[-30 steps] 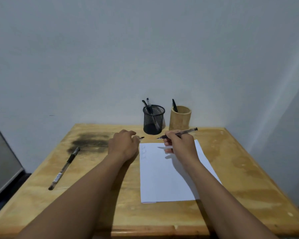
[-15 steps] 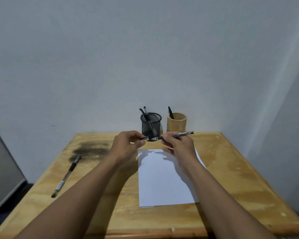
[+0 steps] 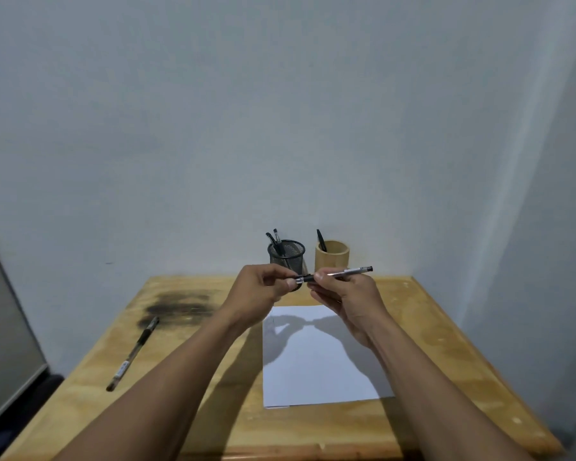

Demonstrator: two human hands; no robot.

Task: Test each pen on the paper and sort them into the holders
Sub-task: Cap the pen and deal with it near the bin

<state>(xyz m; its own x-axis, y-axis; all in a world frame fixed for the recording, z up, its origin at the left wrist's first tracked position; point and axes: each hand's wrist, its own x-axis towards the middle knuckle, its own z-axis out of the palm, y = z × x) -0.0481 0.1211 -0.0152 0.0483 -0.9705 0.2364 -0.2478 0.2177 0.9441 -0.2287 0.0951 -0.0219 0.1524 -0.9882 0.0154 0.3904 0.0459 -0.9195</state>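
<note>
Both hands are raised above the white paper (image 3: 316, 361). My right hand (image 3: 343, 294) grips a clear pen (image 3: 350, 272) by its barrel, held level, its end pointing right. My left hand (image 3: 260, 291) pinches the pen's cap (image 3: 301, 278) at the pen's tip, the cap meeting the pen. Behind them stand a black mesh holder (image 3: 287, 256) with two pens and a bamboo holder (image 3: 332, 257) with one pen. Another pen (image 3: 132, 354) lies on the table at the left.
The wooden table (image 3: 213, 410) has a dark scorch-like stain (image 3: 177, 307) at its back left. A white wall rises right behind the holders. A grey panel (image 3: 4, 327) stands off the table's left side.
Both hands rose off the table and came together. The left hand's cap went from apart from the pen to meeting its tip. The camera view tilted up a little.
</note>
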